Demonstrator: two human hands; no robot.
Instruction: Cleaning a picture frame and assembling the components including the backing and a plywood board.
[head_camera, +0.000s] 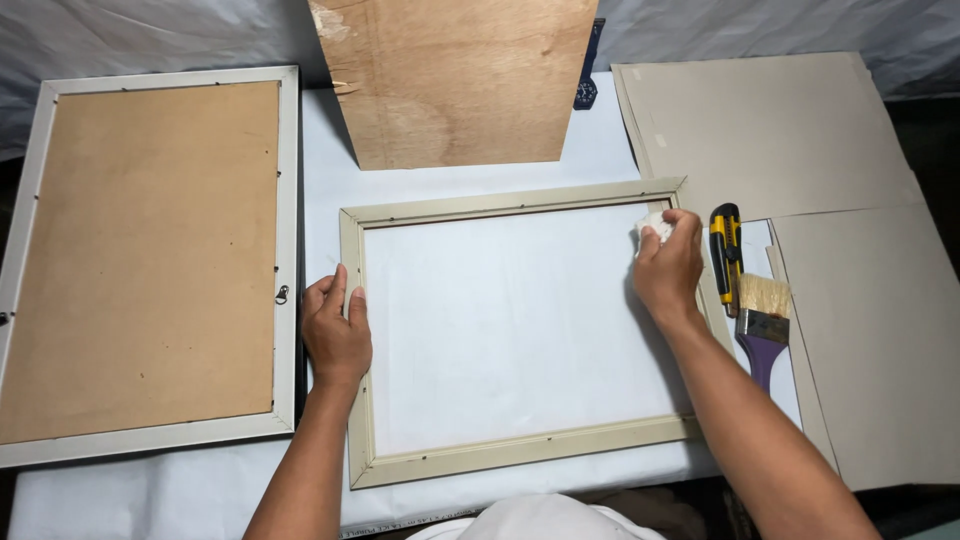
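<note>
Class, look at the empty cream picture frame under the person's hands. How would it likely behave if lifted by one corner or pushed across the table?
The cream frame is probably light, being thin rails around an open middle. With no backing fitted it may flex or rack at its mitred corners. Lying flat on the smooth white sheet, it would likely slide, perhaps why the left hand rests on it.

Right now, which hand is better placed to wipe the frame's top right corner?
The right hand, probably. It already holds the white cloth pressed at that corner of the frame. The left hand lies flat on the frame's left side, far from the corner.
</note>
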